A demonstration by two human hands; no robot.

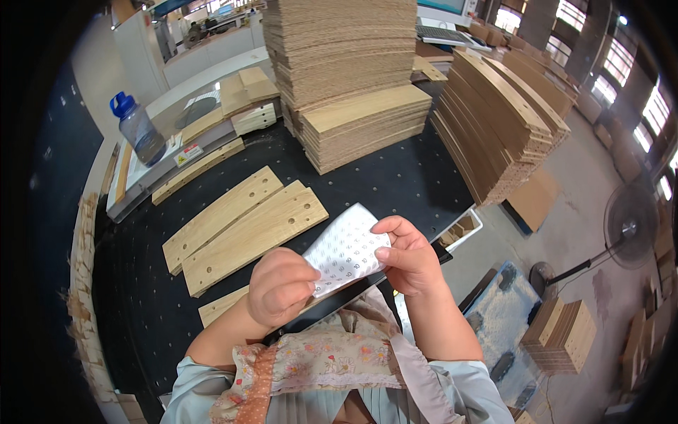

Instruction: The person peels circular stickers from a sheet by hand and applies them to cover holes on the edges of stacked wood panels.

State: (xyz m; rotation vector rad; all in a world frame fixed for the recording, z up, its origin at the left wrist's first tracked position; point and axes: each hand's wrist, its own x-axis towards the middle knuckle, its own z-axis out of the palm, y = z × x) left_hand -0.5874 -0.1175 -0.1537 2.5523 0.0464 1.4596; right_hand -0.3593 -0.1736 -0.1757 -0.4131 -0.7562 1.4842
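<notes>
A white sheet of small printed stickers (pixel 346 247) is held up in front of my body, slightly bent. My left hand (pixel 281 284) pinches its lower left corner, fingers curled. On the opposite side, my right hand (pixel 409 254) grips the right edge between thumb and fingers. Left of the sheet, two light wooden boards with drilled holes lie side by side: a nearer board (pixel 258 240) and a farther board (pixel 222 215). Part of a third wooden board (pixel 224 305) shows beside my left forearm, the rest hidden behind my arm and hand.
The black table (pixel 395 187) carries a tall stack of boards (pixel 342 56) at the back and upright boards (pixel 491 120) at the right. A blue water bottle (pixel 139 131) stands far left. Beyond the right edge are a fan (pixel 627 227) and a board pile (pixel 561 336) on the floor.
</notes>
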